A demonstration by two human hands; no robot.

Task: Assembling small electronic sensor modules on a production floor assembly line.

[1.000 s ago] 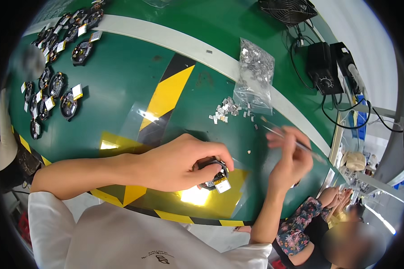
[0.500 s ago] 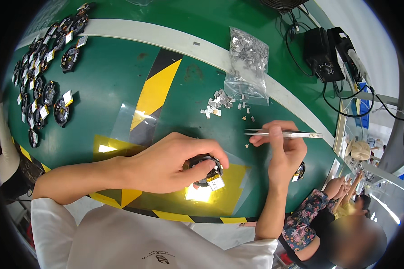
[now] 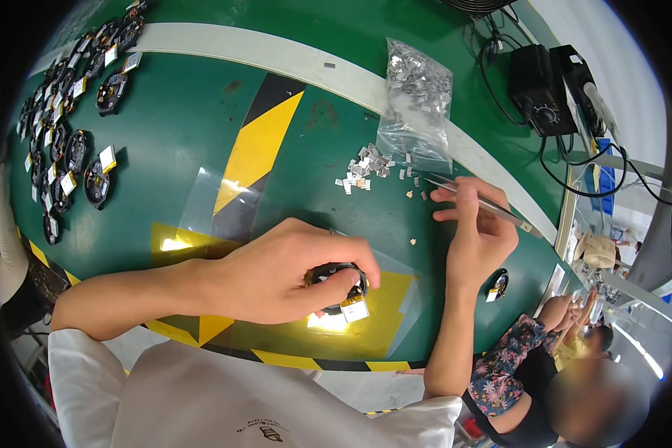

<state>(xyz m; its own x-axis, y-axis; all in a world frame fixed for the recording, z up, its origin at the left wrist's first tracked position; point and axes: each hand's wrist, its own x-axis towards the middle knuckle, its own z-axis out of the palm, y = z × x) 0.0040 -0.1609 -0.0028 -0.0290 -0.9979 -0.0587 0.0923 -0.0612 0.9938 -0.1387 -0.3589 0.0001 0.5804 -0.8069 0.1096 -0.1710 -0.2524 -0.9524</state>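
My left hand [image 3: 299, 272] is closed around a round black watch-like casing [image 3: 339, 273], thumb across its open inside. A small silver battery pouch [image 3: 355, 309] with yellow tape hangs from the casing's near edge, over a yellow film sheet [image 3: 384, 328] on the table. My right hand [image 3: 479, 224] grips metal tweezers [image 3: 493, 203], their tips pointing far left toward a scatter of small grey pads [image 3: 366, 167]. Nothing can be made out between the tips. Past the pads lies a clear bag [image 3: 418, 101] full of similar pieces.
Many similar casings [image 3: 67, 142] with batteries cover the table's left side; another casing [image 3: 498, 284] lies right of my right forearm. A black box with a knob [image 3: 543, 89] and cables stands at the far right. At the right, a person's flowered sleeve [image 3: 500, 373] is close by.
My right hand has moved slightly away from me, and the tweezers have turned so their tips point farther up toward the grey pads. My left hand still holds the casing in nearly the same place.
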